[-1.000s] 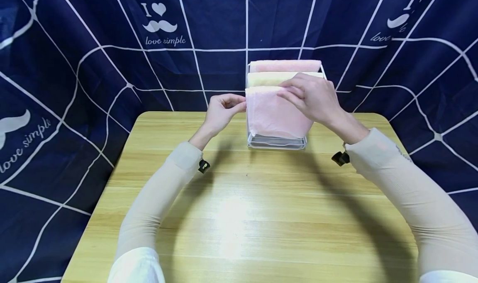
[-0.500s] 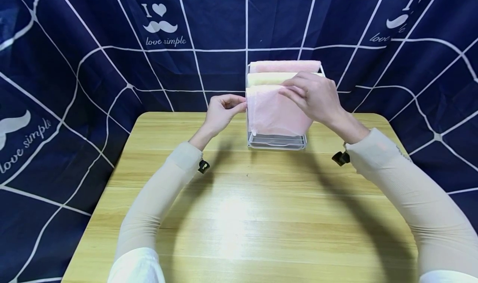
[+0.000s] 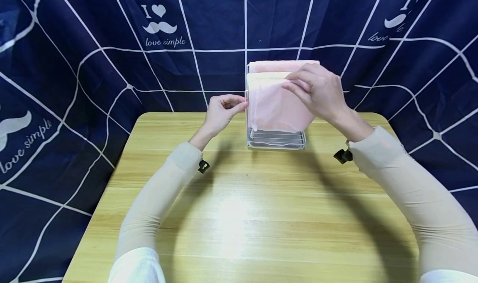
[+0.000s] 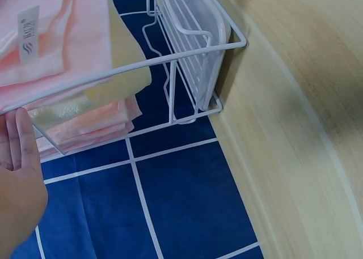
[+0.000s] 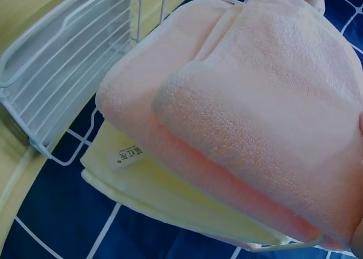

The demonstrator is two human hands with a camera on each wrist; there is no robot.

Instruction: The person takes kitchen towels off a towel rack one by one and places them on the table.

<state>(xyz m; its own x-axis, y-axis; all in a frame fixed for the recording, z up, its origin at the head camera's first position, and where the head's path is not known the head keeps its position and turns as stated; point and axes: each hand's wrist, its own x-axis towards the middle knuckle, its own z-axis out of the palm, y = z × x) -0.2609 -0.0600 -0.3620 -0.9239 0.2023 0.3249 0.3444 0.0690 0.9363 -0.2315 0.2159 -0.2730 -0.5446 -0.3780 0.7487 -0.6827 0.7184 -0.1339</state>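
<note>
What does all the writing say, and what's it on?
"I" (heart, moustache) "love simple": blue cloth, upper left.
"love simple": blue cloth, far left.
"I" and "lov": blue cloth, upper right; rest unclear.
Tag on the front pink towel: too blurred to read.
Label on the yellow towel: also too blurred.

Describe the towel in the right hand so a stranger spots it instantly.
Near the far edge of the table stands a white rack. There, the right hand pinches the front pink towel. Unlike the back pink towel, it is nearest the viewer, in front of the yellow towel.
</note>
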